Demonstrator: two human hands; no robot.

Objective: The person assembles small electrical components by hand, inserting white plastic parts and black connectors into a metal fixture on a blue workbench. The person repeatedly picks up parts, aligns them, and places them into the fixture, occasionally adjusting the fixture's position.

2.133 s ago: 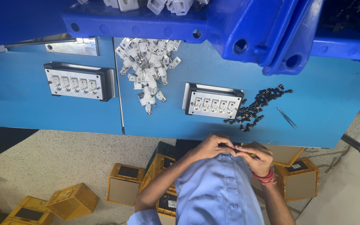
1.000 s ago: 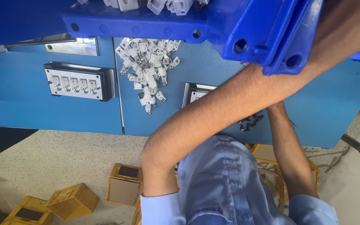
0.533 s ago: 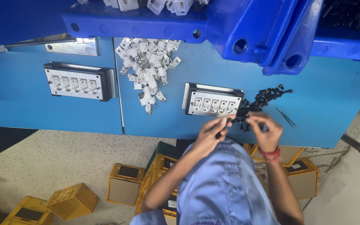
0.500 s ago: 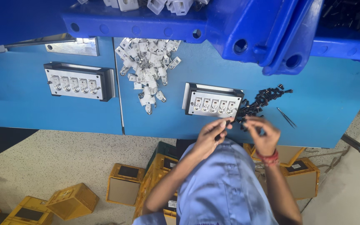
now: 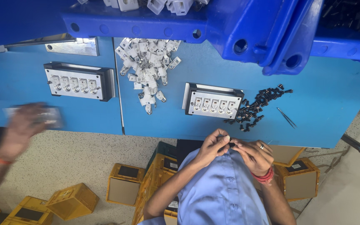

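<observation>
Hands: left hand (image 5: 214, 143) and right hand (image 5: 253, 153), drawn back from the black-part pile (image 5: 257, 109) on the counter (image 5: 334, 98), now meet at chest, grips pinching a small dark piece (image 5: 231, 144) together.

I see both hands meeting close at my chest, at six o'clock. My left hand (image 5: 214, 146) curls, fingertips pinched toward three o'clock. My right hand (image 5: 254, 155) mirrors it, pinched toward nine o'clock, fingertips touching. Both elbows are bent.
</observation>
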